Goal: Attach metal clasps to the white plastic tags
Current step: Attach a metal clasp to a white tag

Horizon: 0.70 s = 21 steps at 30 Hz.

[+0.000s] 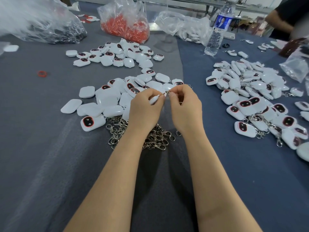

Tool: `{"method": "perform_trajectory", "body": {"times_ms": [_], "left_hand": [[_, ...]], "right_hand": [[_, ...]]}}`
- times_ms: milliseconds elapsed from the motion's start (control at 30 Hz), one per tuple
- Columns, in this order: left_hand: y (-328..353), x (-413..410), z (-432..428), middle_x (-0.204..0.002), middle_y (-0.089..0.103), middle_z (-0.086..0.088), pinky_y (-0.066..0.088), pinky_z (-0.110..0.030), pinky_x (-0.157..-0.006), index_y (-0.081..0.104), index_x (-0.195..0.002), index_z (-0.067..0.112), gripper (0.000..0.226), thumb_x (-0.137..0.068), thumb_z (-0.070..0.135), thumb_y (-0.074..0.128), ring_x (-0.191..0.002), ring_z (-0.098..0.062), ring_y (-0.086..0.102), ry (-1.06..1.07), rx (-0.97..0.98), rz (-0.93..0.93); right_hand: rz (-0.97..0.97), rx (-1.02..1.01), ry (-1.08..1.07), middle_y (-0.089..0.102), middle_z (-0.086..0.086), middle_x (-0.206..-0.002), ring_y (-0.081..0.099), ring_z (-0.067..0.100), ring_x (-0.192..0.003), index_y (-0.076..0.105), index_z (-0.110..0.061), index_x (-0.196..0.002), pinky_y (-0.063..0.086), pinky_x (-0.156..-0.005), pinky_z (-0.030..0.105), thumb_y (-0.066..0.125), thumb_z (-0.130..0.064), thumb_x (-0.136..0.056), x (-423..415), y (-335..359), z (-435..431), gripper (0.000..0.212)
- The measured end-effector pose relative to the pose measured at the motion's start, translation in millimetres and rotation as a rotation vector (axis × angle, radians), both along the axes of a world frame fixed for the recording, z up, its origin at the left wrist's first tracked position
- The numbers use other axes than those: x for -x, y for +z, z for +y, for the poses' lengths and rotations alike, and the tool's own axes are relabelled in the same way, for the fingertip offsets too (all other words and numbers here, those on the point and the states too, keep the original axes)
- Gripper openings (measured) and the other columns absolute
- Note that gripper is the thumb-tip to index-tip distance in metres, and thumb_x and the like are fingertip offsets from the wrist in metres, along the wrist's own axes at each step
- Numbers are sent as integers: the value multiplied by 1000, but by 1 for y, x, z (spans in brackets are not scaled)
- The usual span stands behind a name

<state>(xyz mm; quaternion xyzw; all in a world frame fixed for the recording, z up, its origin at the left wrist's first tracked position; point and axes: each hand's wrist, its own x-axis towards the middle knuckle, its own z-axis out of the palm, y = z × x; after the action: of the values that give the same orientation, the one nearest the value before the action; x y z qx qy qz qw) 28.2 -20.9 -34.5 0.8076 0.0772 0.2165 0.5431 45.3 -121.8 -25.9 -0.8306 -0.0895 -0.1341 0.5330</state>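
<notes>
Head view, looking down over both forearms. The white tag [153,99] being worked on is held up off the worktop [41,148], pretty much dead centre. It sits edge-on in the left hand [145,108], whose fingers [158,96] are curled round it. Touching its far end is a little metal clasp [168,92], pinched between the thumb and fingertips of the right hand [185,106]. It's too tiny to tell if it's actually hooked through.

Right under the wrists there's a heap of loose clasps [138,133]. Just left and far of the hands is a spread of bare tags [107,101], some face up showing dark windows with red rims, and a second bunch [117,54] lies farther back. Off to the right is a big pile of tags with clasps on [250,97].

Along the far edge are a bag of red bits [125,25], a clear bag of dark stuff [41,22] on the left, and a water bottle [217,30]. A lone red ring [41,74] sits far left.
</notes>
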Motion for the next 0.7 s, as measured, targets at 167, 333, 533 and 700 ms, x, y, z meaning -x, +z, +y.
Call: {"method": "perform_trajectory", "body": {"times_ms": [167, 333, 533, 700], "left_hand": [[2, 1, -1, -79, 62, 16, 43, -10, -68, 66, -83, 21, 6, -87, 18, 63, -77, 0, 58, -16, 64, -12], [3, 2, -2, -82, 65, 12, 48, -17, -74, 67, -85, 21, 3, -85, 19, 64, -83, -5, 61, -38, 107, 12], [2, 1, 1, -79, 64, 14, 49, -23, -77, 67, -81, 21, 7, -86, 18, 63, -82, -8, 61, 6, 77, -3], [0, 0, 2, -73, 60, 17, 41, -12, -66, 68, -83, 18, 7, -87, 20, 63, -78, -7, 58, 66, -20, -12]], "right_hand": [[5, -11, 20, 58, -13, -77, 51, -3, -70, 58, -22, -86, 38, -63, 4, 55, -12, -92, 1, 2, 1, 12], [17, -21, 17, 60, -12, -76, 53, 2, -68, 61, -22, -88, 39, -60, 6, 56, -13, -92, 1, 1, 1, 11], [57, -33, 45, 59, -13, -73, 51, -3, -64, 61, -24, -84, 37, -59, 5, 56, -12, -91, -1, 2, 1, 14], [59, 15, -23, 63, -8, -96, 56, 4, -89, 61, -25, -89, 40, -74, 14, 55, -13, -88, -3, 0, 0, 13]]}}
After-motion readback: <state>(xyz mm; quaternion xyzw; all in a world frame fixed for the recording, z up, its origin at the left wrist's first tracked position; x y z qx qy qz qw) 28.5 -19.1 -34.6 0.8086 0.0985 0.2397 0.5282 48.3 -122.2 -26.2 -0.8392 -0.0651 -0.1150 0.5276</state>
